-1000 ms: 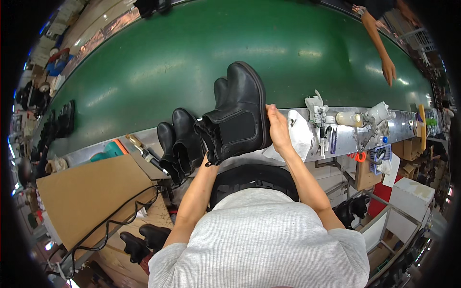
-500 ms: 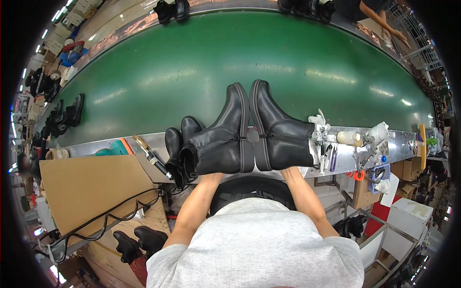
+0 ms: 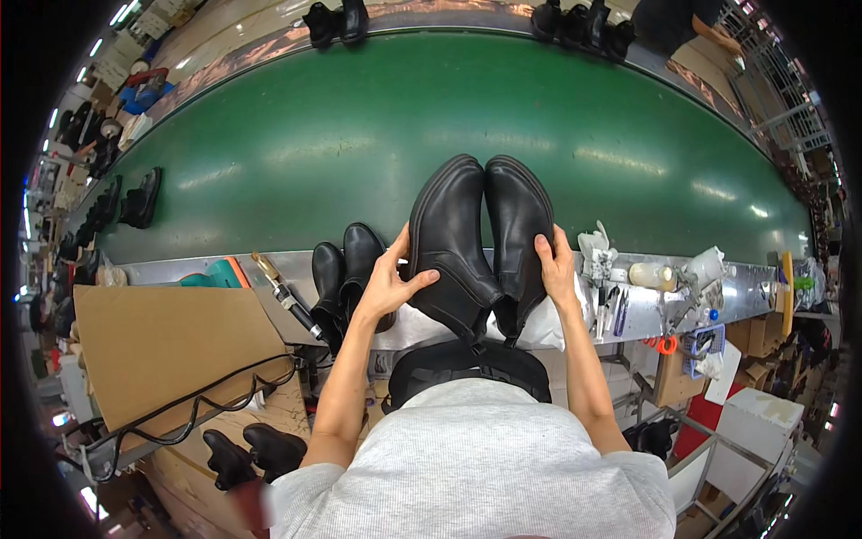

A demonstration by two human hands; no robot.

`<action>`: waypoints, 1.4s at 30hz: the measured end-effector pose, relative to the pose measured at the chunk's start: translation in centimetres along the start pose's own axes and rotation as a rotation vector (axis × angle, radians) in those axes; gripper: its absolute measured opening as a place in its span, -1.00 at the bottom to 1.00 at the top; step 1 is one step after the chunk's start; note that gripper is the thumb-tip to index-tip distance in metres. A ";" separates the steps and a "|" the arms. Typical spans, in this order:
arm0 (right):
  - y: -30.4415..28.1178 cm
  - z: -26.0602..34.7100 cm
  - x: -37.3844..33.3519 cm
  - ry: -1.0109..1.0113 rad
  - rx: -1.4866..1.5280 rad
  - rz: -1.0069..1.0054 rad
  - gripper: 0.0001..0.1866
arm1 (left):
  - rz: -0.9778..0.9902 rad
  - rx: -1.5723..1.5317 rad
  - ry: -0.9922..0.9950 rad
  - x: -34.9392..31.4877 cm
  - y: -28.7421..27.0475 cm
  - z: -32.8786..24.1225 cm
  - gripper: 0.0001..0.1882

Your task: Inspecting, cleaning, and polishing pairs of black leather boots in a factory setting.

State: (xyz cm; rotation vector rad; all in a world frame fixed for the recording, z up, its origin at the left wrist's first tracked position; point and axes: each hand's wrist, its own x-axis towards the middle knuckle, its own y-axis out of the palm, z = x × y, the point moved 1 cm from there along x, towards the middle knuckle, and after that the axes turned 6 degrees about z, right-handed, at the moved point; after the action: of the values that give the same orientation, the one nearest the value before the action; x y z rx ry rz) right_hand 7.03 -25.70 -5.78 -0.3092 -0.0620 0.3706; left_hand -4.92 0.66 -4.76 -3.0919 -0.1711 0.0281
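Note:
Two black leather ankle boots are held up side by side in front of me, toes pointing away and uppers facing up. My left hand (image 3: 395, 280) grips the left boot (image 3: 449, 220) along its outer side, thumb lying over the ankle part. On the other side, my right hand (image 3: 558, 268) clasps the right boot (image 3: 519, 216), with its thumb on the leather and its fingers partly hidden behind the sole edge. The boots' shafts point back toward my body and touch or nearly touch each other. Left of my left hand stands another pair of black boots (image 3: 363, 247).
A green belt (image 3: 314, 117) stretches beyond a metal ledge. Left lie a hot-air-gun-like tool (image 3: 289, 298) and a cardboard sheet (image 3: 175, 350); right are a jar (image 3: 653, 276), pens (image 3: 620, 310) and a blue basket (image 3: 705, 350). More boots (image 3: 141, 198) stand on the belt. Another person's arm (image 3: 718, 38) shows far right.
Both boots have been turned from lying on their sides, soles together, to uppers facing up. My hands, formerly hidden behind them, now show at their outer sides.

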 end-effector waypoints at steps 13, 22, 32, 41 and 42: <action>2.8 3.6 1.2 0.572 1.075 0.204 -0.56 | -0.221 -0.798 -0.574 3.2 1.0 -2.2 -0.45; 4.6 1.5 3.7 0.770 1.134 0.142 -0.59 | -0.398 -0.996 -0.784 5.0 1.0 0.4 -0.40; 4.6 1.3 3.0 0.669 1.129 0.194 -0.57 | -0.363 -0.905 -0.718 4.2 1.1 0.6 -0.39; 5.3 0.6 1.2 0.635 0.862 0.246 -0.43 | 0.025 -0.980 -0.666 1.4 1.1 -2.6 -0.31; 6.2 -4.8 0.9 0.504 0.969 0.171 -0.45 | -0.022 -0.960 -0.619 2.0 2.2 -1.3 -0.29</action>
State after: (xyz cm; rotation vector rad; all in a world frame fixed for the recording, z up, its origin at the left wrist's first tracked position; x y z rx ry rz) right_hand 6.23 -21.24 -12.31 0.5611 0.6294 0.4417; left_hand -2.68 -1.40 -3.63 -3.8668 -0.3076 1.2536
